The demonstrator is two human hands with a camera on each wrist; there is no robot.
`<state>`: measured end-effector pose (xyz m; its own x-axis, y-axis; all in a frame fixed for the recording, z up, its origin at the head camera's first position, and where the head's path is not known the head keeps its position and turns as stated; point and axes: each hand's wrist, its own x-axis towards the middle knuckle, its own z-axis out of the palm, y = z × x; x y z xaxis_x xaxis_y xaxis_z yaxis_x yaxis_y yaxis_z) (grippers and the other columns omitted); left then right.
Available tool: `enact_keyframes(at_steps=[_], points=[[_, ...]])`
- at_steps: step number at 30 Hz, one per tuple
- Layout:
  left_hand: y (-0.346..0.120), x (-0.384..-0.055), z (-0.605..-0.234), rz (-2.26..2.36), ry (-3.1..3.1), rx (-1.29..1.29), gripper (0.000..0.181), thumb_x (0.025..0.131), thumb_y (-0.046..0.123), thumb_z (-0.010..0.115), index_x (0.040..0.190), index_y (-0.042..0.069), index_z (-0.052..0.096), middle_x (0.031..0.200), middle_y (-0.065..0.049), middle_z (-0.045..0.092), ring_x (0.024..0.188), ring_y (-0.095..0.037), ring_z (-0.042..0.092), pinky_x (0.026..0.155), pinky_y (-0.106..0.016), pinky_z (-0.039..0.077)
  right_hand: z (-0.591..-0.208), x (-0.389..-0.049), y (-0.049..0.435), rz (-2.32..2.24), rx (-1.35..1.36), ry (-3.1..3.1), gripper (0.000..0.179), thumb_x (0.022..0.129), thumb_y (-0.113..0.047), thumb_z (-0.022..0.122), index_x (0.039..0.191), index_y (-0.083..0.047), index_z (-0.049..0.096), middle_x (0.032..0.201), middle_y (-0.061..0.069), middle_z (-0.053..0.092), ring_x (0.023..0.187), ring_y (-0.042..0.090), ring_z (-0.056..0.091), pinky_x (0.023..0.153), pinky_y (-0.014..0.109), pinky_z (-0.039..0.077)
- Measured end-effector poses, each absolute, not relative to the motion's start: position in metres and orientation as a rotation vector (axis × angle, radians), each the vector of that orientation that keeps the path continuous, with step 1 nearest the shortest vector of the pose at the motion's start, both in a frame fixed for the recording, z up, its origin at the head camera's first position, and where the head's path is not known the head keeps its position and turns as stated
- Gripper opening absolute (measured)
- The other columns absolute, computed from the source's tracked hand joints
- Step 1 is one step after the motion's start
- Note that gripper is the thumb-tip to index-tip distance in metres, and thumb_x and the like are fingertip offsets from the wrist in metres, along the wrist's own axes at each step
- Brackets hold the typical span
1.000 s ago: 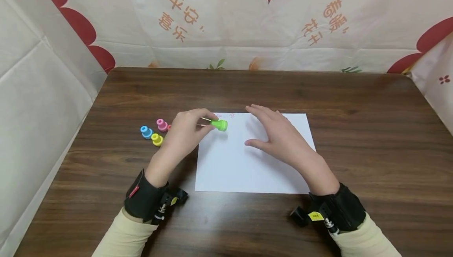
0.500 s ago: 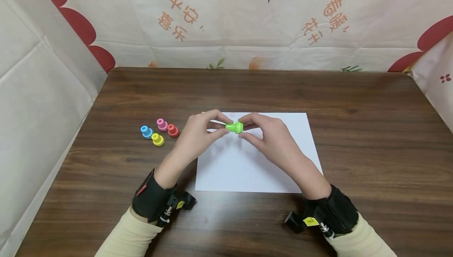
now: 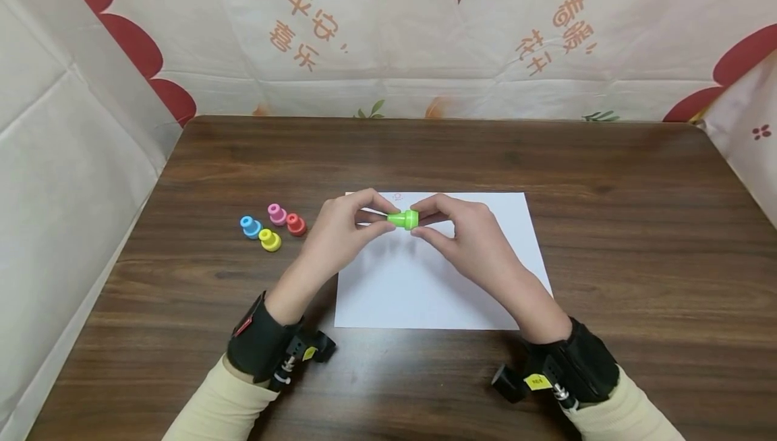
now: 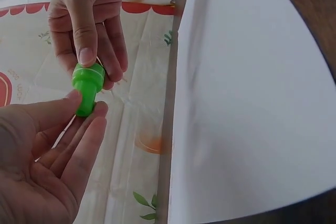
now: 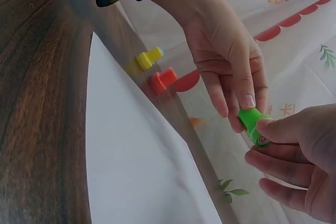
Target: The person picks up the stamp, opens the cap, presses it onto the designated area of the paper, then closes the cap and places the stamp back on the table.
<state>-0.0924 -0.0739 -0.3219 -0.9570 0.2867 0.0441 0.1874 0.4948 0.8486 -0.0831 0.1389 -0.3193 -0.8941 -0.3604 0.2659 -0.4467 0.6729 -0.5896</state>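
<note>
Both hands hold a small green stamp (image 3: 403,219) above the white sheet of paper (image 3: 425,286). My left hand (image 3: 347,232) pinches its narrow handle between thumb and fingertips. On the other side, my right hand (image 3: 473,235) pinches the wide end with thumb and fingers. The stamp lies sideways in the head view. In the right wrist view a small dark pattern shows on the wide end of the green stamp (image 5: 254,124). Near the paper's far edge, a small reddish printed mark (image 3: 398,196) is visible just beyond the hands.
Left of the paper, a blue stamp (image 3: 251,226), a pink stamp (image 3: 277,214), a yellow stamp (image 3: 270,239) and a red stamp (image 3: 296,224) stand grouped on the brown wooden table (image 3: 182,333). A printed cloth (image 3: 388,36) hangs behind the table.
The left hand has carried the green stamp rightward over the paper. The right hand, open a second ago, has come in and taken hold of its wide end.
</note>
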Motion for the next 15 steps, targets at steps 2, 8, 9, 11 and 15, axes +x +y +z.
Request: enact_keyframes(at_steps=[2,8,9,11,15], points=[[-0.078,-0.092,-0.322,1.466,2.639,0.389,0.02,0.087,0.011,0.077,0.106,0.01,0.071,0.112,-0.007,0.073,0.101,-0.022,0.074,0.09,-0.04,0.06,-0.317,-0.083,0.143,1.018,0.615,-2.774,0.029,0.086,-0.014,0.078,0.113,-0.008,0.068,0.102,0.006,0.077,0.098,0.022,0.074,0.085,0.046,0.056],[-0.093,-0.092,-0.321,1.511,2.654,0.305,0.023,0.087,0.007,0.076,0.109,0.01,0.071,0.116,-0.008,0.072,0.101,-0.023,0.074,0.088,-0.041,0.06,-0.313,-0.082,0.16,1.001,0.505,-2.771,0.027,0.087,-0.011,0.077,0.113,-0.009,0.069,0.099,0.007,0.077,0.097,0.023,0.073,0.073,0.035,0.048],[-0.095,-0.092,-0.321,1.527,2.643,0.303,0.024,0.087,0.007,0.076,0.11,0.009,0.07,0.117,-0.009,0.072,0.102,-0.023,0.074,0.088,-0.042,0.06,-0.313,-0.083,0.161,0.998,0.506,-2.764,0.027,0.087,-0.011,0.077,0.113,-0.009,0.069,0.099,0.006,0.078,0.097,0.022,0.073,0.071,0.033,0.046],[-0.096,-0.092,-0.321,1.555,2.615,0.311,0.024,0.088,0.007,0.075,0.111,0.009,0.07,0.118,-0.01,0.071,0.103,-0.023,0.074,0.09,-0.042,0.059,-0.314,-0.083,0.162,0.991,0.509,-2.757,0.027,0.086,-0.012,0.078,0.112,-0.009,0.07,0.098,0.006,0.078,0.096,0.022,0.073,0.071,0.032,0.045],[-0.096,-0.093,-0.32,1.592,2.581,0.334,0.024,0.088,0.008,0.075,0.112,0.009,0.069,0.118,-0.009,0.071,0.105,-0.023,0.073,0.093,-0.042,0.058,-0.317,-0.083,0.162,0.993,0.51,-2.748,0.027,0.086,-0.012,0.078,0.111,-0.01,0.07,0.098,0.005,0.078,0.097,0.021,0.073,0.071,0.032,0.044]])
